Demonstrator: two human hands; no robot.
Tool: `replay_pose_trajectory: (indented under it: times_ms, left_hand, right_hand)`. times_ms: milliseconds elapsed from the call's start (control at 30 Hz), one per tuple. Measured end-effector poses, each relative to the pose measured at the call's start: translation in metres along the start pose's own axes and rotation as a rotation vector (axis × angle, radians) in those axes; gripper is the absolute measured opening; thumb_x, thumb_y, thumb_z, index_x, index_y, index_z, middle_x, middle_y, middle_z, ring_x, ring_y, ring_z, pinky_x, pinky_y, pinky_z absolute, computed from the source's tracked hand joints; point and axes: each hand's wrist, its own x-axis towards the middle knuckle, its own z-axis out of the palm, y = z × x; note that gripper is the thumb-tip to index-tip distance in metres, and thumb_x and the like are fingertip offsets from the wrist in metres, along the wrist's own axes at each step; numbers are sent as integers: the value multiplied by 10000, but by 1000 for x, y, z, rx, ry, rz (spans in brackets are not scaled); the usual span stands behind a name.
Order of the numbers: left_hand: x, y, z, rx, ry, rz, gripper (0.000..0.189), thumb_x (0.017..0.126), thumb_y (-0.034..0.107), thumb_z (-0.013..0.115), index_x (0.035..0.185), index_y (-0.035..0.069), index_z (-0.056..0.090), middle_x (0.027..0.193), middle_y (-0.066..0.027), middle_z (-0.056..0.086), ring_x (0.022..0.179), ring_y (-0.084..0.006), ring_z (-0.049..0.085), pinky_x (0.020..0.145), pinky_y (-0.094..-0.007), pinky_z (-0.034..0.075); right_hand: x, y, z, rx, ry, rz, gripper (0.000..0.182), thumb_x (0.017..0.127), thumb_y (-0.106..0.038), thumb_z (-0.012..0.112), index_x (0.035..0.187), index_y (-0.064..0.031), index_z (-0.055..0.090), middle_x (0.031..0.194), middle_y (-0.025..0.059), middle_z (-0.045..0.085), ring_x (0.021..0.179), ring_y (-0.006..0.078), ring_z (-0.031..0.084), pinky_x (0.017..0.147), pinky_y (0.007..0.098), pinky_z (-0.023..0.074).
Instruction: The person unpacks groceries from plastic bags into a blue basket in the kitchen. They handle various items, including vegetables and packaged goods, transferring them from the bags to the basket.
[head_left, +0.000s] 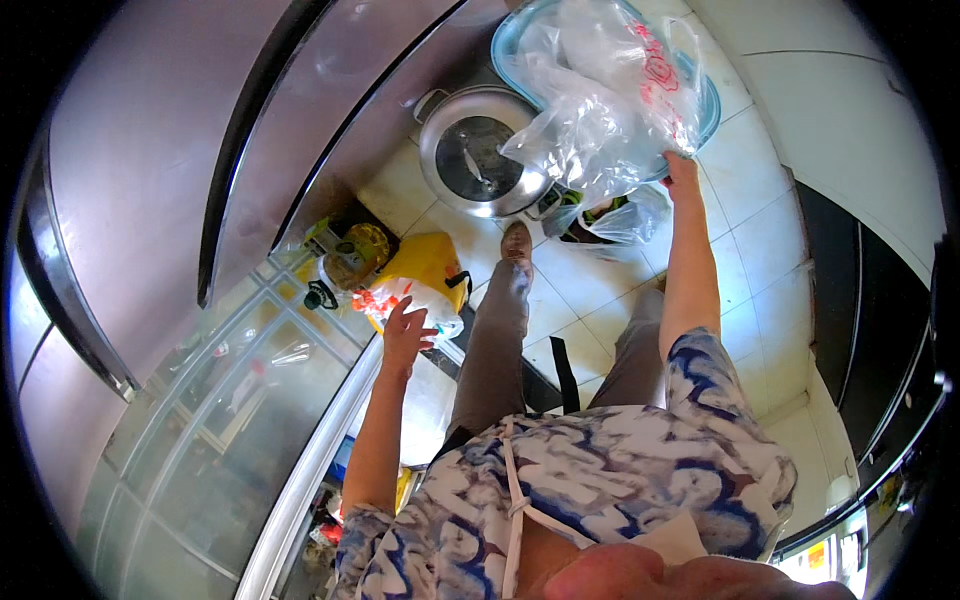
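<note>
My right hand (679, 174) grips the rim of a light blue plastic basin (710, 112) at the upper right. Crumpled clear plastic bags (592, 97), one with red print, lie in the basin and hang over its near side. My left hand (406, 334) is held out with its fingers apart and nothing in them, over or beside a white plastic bag with red print (442, 313). That bag is next to a yellow bag (430, 259) with a dark handle.
A lidded steel pan (480, 154) is on the tiled floor left of the basin. Below the basin lies a clear bag (626, 221) with greens. Bottles (360, 251) stand at the left by a glass sliding door (247, 390). A large fridge-like cabinet (150, 150) fills the upper left.
</note>
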Motion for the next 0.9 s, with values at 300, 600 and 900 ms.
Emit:
replay_pose_trajectory:
  times_ms: [300,600,900]
  left_hand:
    - [-37,20,53,95,-181,79,542,911,196,555,1376,42,323,1054,-107,617,729,-177,661,522,-244,504]
    - [-65,45,96,273,-245,96,530,913,205,557,1373,51,341,1047,-102,621,758,-174,653,576,-248,509]
    - [-79,44,194,496,-331,318,505,918,202,554,1357,53,354,1071,-120,622,734,-165,645,575,-251,501]
  right_hand:
    - [16,6,-107,-169,193,-175,288,767,-135,587,985,52,577,776,140,602,603,233,575,470,370,432]
    - [3,93,-234,249,472,-70,345,785,-146,590,1042,84,569,829,150,619,672,271,623,529,385,493]
    - [34,183,-387,260,601,-95,362,763,-132,588,1050,87,559,852,181,611,657,289,618,447,393,496]
